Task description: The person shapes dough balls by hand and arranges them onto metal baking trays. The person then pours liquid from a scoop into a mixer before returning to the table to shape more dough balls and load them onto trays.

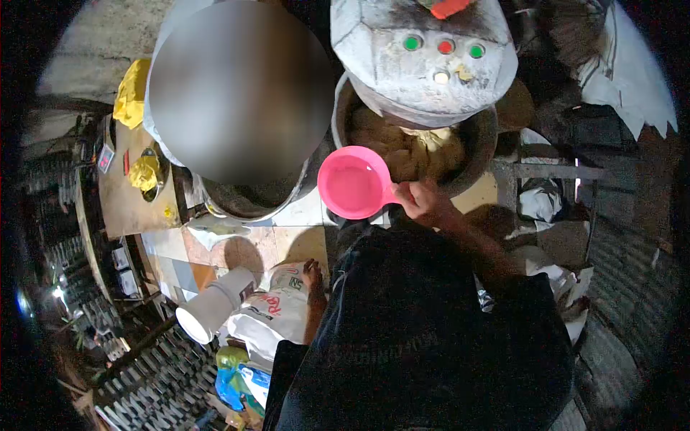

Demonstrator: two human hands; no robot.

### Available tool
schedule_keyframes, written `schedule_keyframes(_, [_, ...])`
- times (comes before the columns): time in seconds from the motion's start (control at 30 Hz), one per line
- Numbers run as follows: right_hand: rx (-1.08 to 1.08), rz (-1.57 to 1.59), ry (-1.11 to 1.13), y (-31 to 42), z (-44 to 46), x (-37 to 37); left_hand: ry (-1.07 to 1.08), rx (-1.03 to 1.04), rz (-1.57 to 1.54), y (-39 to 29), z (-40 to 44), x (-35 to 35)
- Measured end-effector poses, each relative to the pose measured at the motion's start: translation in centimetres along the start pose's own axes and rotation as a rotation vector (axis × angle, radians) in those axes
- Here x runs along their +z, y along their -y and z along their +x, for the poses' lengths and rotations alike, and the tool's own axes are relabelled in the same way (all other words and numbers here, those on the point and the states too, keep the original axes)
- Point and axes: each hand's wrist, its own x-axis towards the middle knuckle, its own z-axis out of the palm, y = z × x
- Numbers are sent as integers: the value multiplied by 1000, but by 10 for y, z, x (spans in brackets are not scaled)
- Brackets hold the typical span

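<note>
My right hand (420,201) is closed around the short handle of a pink dipper (352,183). The dipper is held level at the near side of a large mixing bowl (491,147), and a small glint shows inside it; whether it holds liquid I cannot tell. Brown dough-like mass (388,151) fills part of the bowl, with a pale yellow lump (433,138) on top. Above it sits a worn white mixer head (424,72) with green and red buttons. My left hand (311,276) hangs low at my side, fingers loosely bent and apart, in front of printed white sacks (277,309).
Left of the mixer stands another big round vessel (248,208), its upper part blurred. A wooden table (129,212) with yellow plastic bags (145,171) is further left. On the tiled floor (248,248) are a white bucket (208,312) and a blue bag (230,388).
</note>
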Motion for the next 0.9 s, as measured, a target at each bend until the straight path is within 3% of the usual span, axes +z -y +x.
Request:
schedule_keyframes(0.03, [-14,0,7,12,11,-10,-63,0,-31,-2,1,0])
schedule_keyframes(0.07, [131,-69,256,42,37,-33,-70,8,-48,6,13,-9])
schedule_keyframes(0.1, [274,-144,504,59,52,-43,81,-158,-415,21,31,-25])
schedule_keyframes(0.13, [131,-277,374,37,45,-31,166,-220,-617,28,36,-35])
schedule_keyframes(0.17, [68,-107,322,61,59,-38,242,-300,-810,32,39,-44])
schedule_keyframes(0.23, [35,-316,373,78,82,-44,330,-73,-663,38,43,-45])
schedule_keyframes(0.3, [17,-418,397,101,107,-49,182,49,-919,39,38,-30])
schedule_keyframes(0.33, [-251,-329,282,103,121,-46,141,150,-662,36,34,-32])
schedule_keyframes(0.37, [-267,-229,280,134,137,-44,88,236,-402,41,33,-37])
schedule_keyframes(0.4, [-214,-284,370,147,152,-45,-80,-3,-481,50,36,-42])
schedule_keyframes(0.47, [-136,-439,456,181,183,-45,-19,-36,-586,72,39,-62])
schedule_keyframes(0.53, [28,-292,467,219,208,-31,57,-60,-683,95,30,-60])
schedule_keyframes(0.57, [56,-271,471,236,221,-23,-151,88,-212,103,19,-58])
schedule_keyframes(0.67, [134,-191,462,251,271,7,-205,-143,-337,111,-4,-70])
schedule_keyframes(0.73, [63,-207,449,262,304,33,-296,-238,-419,110,-21,-71])
schedule_keyframes(0.9, [121,-173,306,298,363,107,-348,-271,-575,188,-17,-87])
